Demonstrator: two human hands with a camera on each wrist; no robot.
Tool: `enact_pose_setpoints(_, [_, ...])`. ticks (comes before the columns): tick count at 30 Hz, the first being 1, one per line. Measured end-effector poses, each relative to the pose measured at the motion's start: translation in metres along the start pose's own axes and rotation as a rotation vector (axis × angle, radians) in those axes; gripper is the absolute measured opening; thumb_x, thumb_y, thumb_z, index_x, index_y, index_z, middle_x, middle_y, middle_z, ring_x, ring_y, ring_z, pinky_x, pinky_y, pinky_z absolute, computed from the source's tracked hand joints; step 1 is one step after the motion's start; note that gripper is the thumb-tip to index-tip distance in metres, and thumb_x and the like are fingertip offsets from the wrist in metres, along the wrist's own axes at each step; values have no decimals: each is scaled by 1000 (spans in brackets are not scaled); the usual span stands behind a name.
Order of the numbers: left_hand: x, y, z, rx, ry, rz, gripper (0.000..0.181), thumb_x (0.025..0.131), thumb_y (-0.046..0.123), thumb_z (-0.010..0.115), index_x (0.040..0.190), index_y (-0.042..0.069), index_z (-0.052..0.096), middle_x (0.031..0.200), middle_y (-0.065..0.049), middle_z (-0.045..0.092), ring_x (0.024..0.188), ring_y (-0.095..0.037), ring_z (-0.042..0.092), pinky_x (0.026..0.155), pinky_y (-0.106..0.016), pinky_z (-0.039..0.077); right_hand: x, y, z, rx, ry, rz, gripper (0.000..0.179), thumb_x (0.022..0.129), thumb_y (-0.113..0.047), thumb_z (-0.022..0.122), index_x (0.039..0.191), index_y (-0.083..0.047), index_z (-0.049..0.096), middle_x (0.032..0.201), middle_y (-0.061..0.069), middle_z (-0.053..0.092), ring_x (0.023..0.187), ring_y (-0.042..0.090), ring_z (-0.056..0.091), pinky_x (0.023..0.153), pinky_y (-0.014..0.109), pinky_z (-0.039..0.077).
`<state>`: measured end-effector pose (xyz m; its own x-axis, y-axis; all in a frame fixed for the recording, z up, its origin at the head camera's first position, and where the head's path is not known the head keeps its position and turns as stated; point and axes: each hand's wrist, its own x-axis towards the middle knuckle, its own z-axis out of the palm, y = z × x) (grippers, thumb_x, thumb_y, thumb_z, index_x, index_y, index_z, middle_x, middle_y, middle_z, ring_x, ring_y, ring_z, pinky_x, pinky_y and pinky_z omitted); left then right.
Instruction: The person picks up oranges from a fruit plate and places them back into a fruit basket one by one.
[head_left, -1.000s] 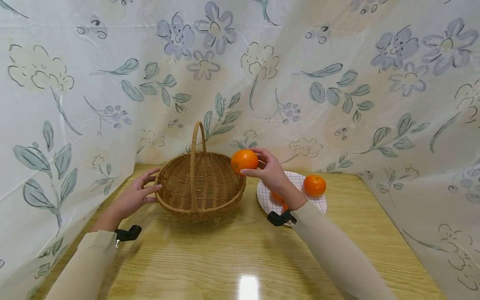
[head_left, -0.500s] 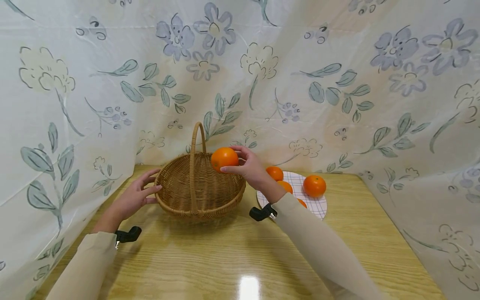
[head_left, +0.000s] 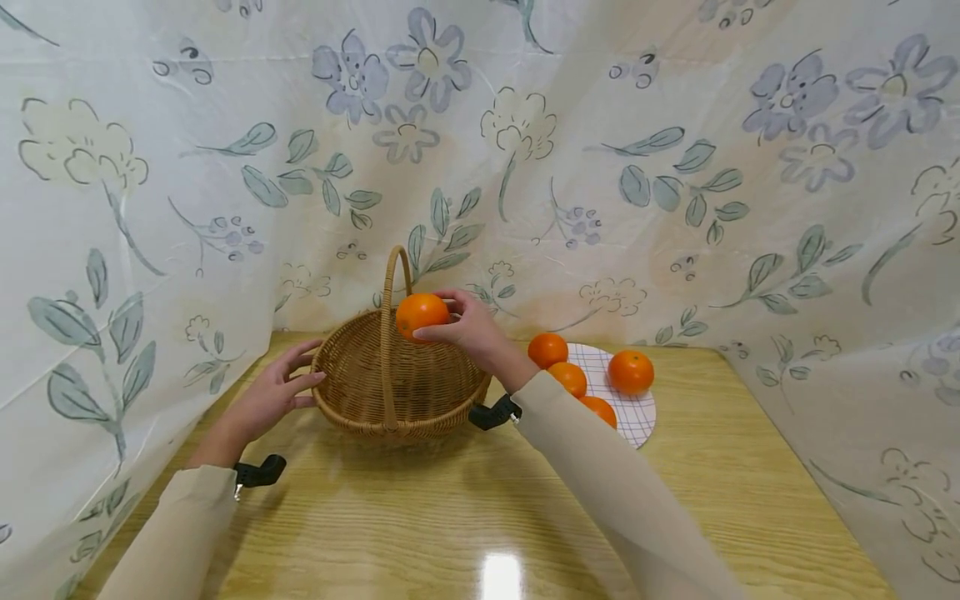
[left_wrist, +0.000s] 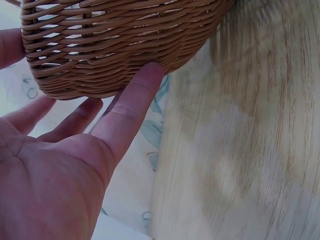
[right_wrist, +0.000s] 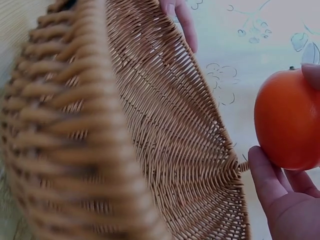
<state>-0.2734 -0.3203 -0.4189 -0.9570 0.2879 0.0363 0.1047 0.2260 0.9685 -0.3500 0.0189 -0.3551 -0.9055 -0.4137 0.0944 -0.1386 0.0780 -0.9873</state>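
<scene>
The fingers [right_wrist: 267,175] of my right hand [head_left: 468,329] are curled round a glossy, round, bright-orange fruit [head_left: 422,315], with the thumb on the side nearest me. In the head view I hold this fruit up at the one o'clock part of a brown woven wicker basket [head_left: 438,428], just beside the three o'clock side of its tall arched handle [head_left: 387,358]. I cannot tell whether fruit and handle touch.

My left hand [head_left: 270,392] is at the basket's nine o'clock side, fingers spread and nearly straight, with fingertips touching the wicker.

At about three o'clock from the basket is a round white plate with thin dark grid lines [head_left: 597,360]. On it I see four more orange fruits: one at two o'clock [head_left: 631,372], one at ten o'clock [head_left: 548,350], one near the middle [head_left: 567,379], and one towards five o'clock [head_left: 600,410], partly behind my beige right sleeve [head_left: 607,483].

Basket and plate stand on a pale wood-grain worktop [head_left: 375,517]. Beyond it, at twelve o'clock, hangs a whitish cloth printed with flowers and leaves [head_left: 562,50].
</scene>
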Motion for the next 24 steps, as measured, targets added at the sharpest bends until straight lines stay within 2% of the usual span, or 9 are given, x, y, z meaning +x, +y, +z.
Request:
enact_pose_setpoints(4, [2,-2,0,5,5,-5,69,108,25,55,165,14,17,160,-28,25,130,-32,54,88,-31,60,8,-1,6,-21,4,12,69,79,-17,89,138,-16,55,134,10,60,116,28,61,92,37,57])
enact_pose_setpoints(8, [3,-4,-1,20,11,-9,70,108,27,55,165,14,17,161,-28,25,130,-34,54,88,-30,60,17,-2,12,-48,13,13,66,78,-23,91,135,-19,57,130,8,62,113,26,62,91,37,57])
enact_pose_setpoints(13, [3,-4,-2,18,7,1,70,108,27,55,165,13,16,161,-30,24,128,-29,56,88,-30,60,28,-2,21,-41,-3,3,64,80,-17,89,135,-14,56,129,12,60,110,26,62,87,33,58])
enact_pose_setpoints(19, [4,-4,-1,6,2,2,70,108,26,55,165,14,17,161,-30,22,124,-18,58,88,-29,60,39,-1,32,-58,-16,8,66,80,-11,88,137,-10,55,129,15,59,110,25,60,90,32,57])
enact_pose_setpoints(24, [5,-2,-1,1,-3,0,70,108,26,54,166,15,16,163,-29,21,123,-15,58,88,-28,60,48,5,40,-93,-19,15,65,81,-6,86,139,-7,57,126,17,60,108,23,58,89,29,55])
